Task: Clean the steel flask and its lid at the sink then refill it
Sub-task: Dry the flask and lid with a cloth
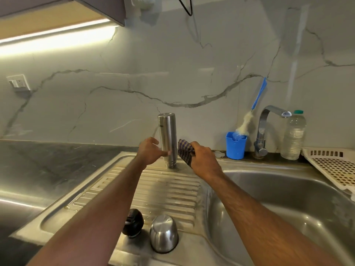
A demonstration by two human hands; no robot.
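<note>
Around the upturned steel flask (167, 139) on the ribbed draining board (169, 191), the left hand (148, 151) blocks its left flank and the right hand (204, 160) with a checked cloth (185, 150) blocks its right. Nearer than the flask, bare ribs lie open down to a black lid (133, 223) and steel cup (163, 233). Right of the flask, the basin (288, 200) is open; a blue holder (235, 145) and tap (263, 129) stand behind the basin.

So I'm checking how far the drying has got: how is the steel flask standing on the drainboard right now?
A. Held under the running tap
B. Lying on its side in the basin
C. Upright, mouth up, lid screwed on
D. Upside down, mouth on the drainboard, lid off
D: the steel flask stands inverted, its threaded neck down on the drainboard, steadied by the left hand, while the right hand holds a checked cloth against it.
</note>
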